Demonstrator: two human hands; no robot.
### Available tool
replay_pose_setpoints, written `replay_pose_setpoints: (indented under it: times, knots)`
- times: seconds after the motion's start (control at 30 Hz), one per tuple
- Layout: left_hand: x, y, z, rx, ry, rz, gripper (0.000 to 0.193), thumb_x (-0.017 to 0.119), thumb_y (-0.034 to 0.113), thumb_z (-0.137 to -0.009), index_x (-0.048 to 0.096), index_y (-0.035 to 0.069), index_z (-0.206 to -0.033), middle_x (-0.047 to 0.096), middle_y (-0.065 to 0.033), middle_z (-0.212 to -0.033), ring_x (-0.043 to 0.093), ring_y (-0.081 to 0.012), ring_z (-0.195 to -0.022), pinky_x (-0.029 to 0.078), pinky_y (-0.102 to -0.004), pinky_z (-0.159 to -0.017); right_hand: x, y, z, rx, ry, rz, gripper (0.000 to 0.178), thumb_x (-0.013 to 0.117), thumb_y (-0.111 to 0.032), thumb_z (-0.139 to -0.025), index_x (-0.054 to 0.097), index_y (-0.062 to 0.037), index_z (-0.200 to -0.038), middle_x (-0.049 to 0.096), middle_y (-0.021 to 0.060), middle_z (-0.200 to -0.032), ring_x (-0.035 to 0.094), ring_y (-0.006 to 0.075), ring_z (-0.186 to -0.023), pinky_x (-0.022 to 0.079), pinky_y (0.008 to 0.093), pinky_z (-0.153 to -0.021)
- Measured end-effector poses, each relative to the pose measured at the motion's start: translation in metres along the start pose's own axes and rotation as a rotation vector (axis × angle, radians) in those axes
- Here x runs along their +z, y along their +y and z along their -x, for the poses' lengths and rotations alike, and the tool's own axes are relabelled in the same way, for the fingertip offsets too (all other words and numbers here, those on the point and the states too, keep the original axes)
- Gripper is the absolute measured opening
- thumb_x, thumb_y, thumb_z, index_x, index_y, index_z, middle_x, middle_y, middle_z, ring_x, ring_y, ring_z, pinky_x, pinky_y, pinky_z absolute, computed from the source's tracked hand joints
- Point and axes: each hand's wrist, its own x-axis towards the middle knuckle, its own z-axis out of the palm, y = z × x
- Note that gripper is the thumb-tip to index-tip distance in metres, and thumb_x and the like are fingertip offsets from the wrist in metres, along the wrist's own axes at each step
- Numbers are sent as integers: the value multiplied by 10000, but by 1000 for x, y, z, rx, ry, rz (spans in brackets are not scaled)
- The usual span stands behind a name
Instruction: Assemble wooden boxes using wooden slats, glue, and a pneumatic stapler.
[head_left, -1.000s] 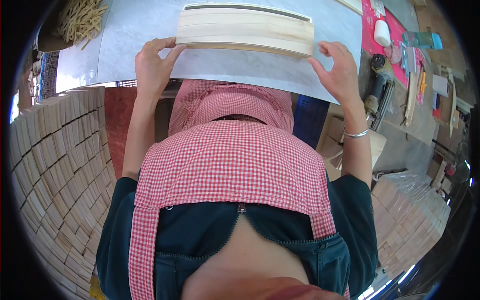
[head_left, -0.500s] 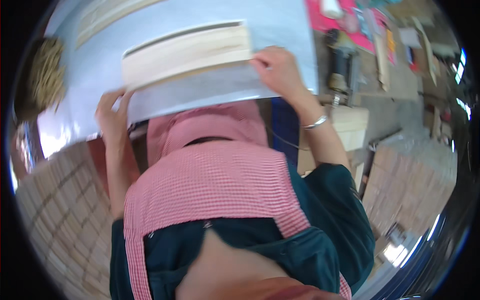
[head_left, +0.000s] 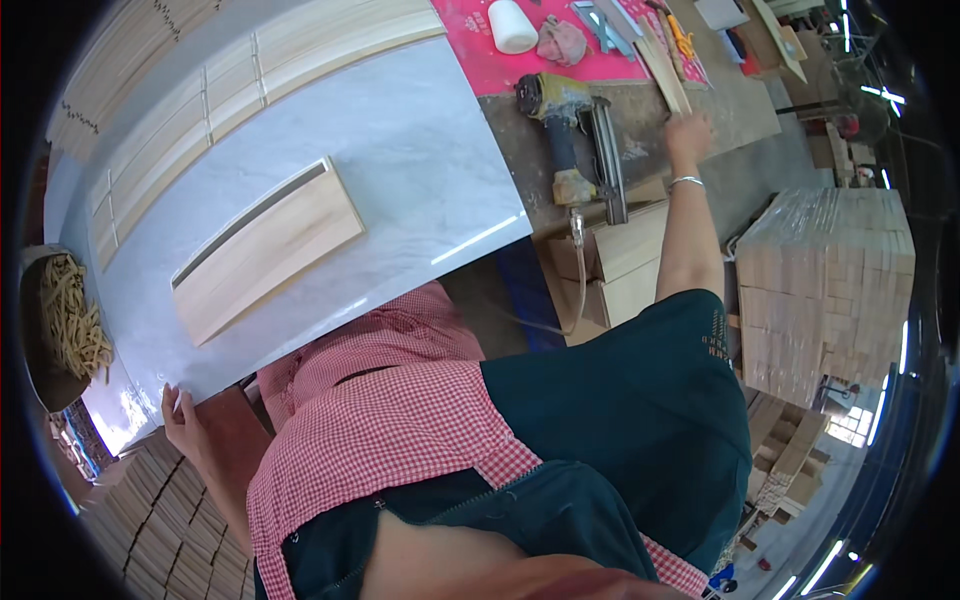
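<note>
A shallow wooden box (head_left: 275, 250) with a narrow dark slot along its far side lies on the white marbled tabletop (head_left: 420, 150). My left hand (head_left: 183, 420) is at the table's near left edge, apart from the box, its fingers loosely stretched and holding nothing. Far out to the right, my right hand (head_left: 690, 138) has its fingers closed around the near end of a thin wooden strip (head_left: 662, 68). Part of that grip is hidden by the hand itself. The strip lies partly over the pink cloth (head_left: 470, 25).
A nail gun (head_left: 570, 135) with an air hose lies right of the white top. Behind the box are rows of wooden boards (head_left: 230, 95). A bin of wooden sticks (head_left: 70, 320) stands at left. Wrapped stacks of wood (head_left: 825, 290) stand at right.
My right hand has left the box's right end and reached far right to the wooden strip. My left hand has let go of the box and dropped to the table edge. The view has turned right.
</note>
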Motion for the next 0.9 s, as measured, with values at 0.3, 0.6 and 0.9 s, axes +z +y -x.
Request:
replay_pose_setpoints:
  times: [0.3,0.6,0.9]
  knots:
    - [-4,-14,6,-29,41,-21,471,643,198,-994,563,56,-1436,642,-148,-1297,614,-218,-1060,482,-306,-941,7,22,-26,53,-117,76,261,623,-227,-862,736,-56,-1024,725,178,-1008,690,384,-959,555,465,-838]
    - [-14,-6,-23,235,202,-120,417,649,156,-981,603,38,-1378,671,-149,-1269,649,-247,-1091,531,-310,-924,24,58,-28,97,281,-439,237,630,-215,-918,653,-13,-1040,710,167,-921,687,311,-816,553,417,-766]
    - [73,259,-1,1023,-89,-316,414,704,105,-932,642,54,-1338,674,-77,-1308,638,-217,-1181,489,-298,-997,-211,-199,206,-810,-325,-1326,93,592,12,-958,639,-5,-1036,698,65,-868,688,157,-716,514,248,-663]
